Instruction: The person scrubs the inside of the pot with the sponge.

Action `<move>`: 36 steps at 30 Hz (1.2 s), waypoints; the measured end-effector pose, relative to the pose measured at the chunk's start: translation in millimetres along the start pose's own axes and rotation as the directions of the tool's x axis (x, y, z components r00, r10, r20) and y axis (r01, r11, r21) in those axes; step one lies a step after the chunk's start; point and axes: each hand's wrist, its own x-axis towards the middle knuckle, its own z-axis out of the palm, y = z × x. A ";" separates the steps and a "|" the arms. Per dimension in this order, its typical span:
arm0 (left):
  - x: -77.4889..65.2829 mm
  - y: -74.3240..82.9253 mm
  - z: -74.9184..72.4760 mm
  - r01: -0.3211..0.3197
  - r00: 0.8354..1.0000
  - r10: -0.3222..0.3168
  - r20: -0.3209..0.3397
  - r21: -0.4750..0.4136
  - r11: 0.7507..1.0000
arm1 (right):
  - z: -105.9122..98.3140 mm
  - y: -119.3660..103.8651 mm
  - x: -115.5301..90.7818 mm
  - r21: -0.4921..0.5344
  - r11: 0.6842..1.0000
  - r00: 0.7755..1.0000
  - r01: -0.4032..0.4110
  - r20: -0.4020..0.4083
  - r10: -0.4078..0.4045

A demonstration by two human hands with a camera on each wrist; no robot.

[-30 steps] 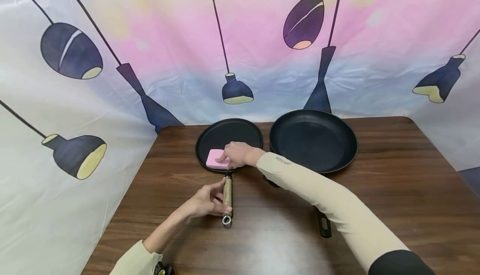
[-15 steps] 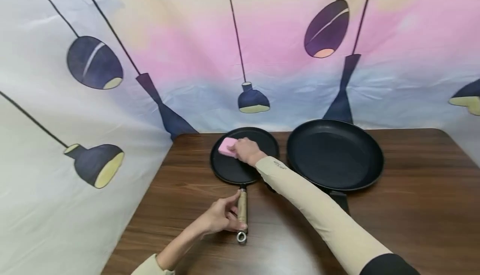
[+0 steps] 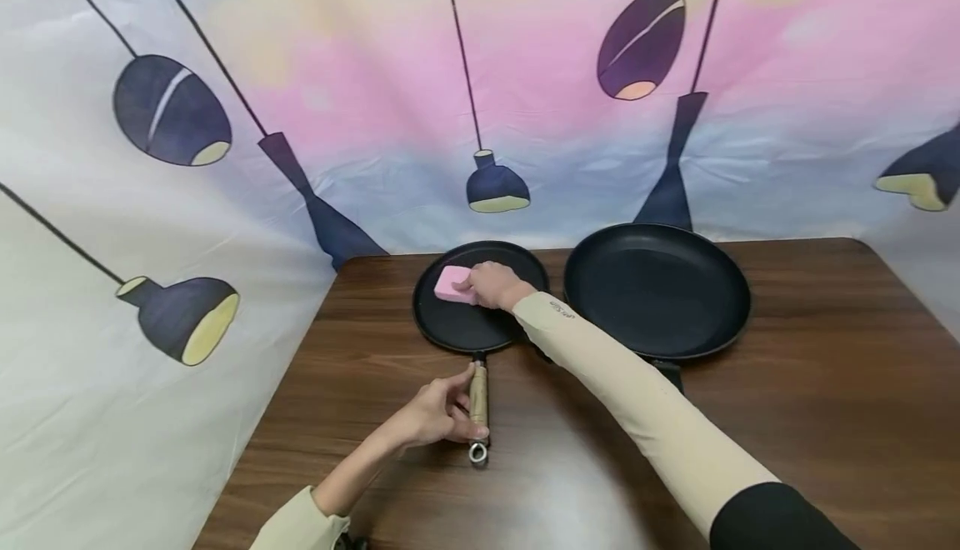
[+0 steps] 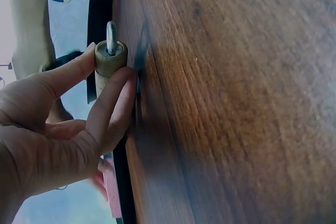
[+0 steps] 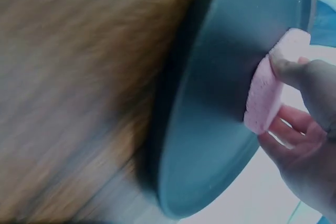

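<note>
A shallow round black pan (image 3: 465, 329) lies on the wooden table, its wood-toned handle (image 3: 478, 396) pointing toward me. My left hand (image 3: 438, 411) grips that handle between thumb and fingers; the left wrist view shows the handle's end (image 4: 111, 59) with its metal ring. On the pan's surface, left of its middle, is a pink sponge (image 3: 453, 283). My right hand (image 3: 495, 285) pinches the sponge from its right side. In the right wrist view the thumb lies on one face of the sponge (image 5: 265, 90), with fingertips at its lower edge.
A larger, deeper black frying pan (image 3: 656, 292) stands to the right, its handle (image 3: 667, 373) partly hidden behind my right sleeve (image 3: 637, 404). The brown wooden table (image 3: 840, 383) ends at a hanging cloth (image 3: 375, 100) printed with lamps.
My right hand has moved the sponge from the pan's near edge up toward its far left part, then slightly back. The left hand keeps its grip on the handle. The head view has shifted.
</note>
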 end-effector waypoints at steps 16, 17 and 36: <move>9.1 1.0 -15.3 0.023 1.000 -0.023 0.006 -0.018 1.000 | -14.6 -6.2 -48.0 0.043 0.982 0.970 0.183 0.152 -0.187; 9.2 0.4 -13.6 0.016 1.000 -0.016 0.011 -0.011 1.000 | -14.5 -5.8 -50.2 0.041 0.983 0.969 0.181 0.162 -0.186; 10.1 -1.0 -6.7 -0.051 0.996 0.052 0.079 -0.017 0.999 | -1.2 16.0 39.7 0.024 0.995 0.996 -0.092 -0.018 0.092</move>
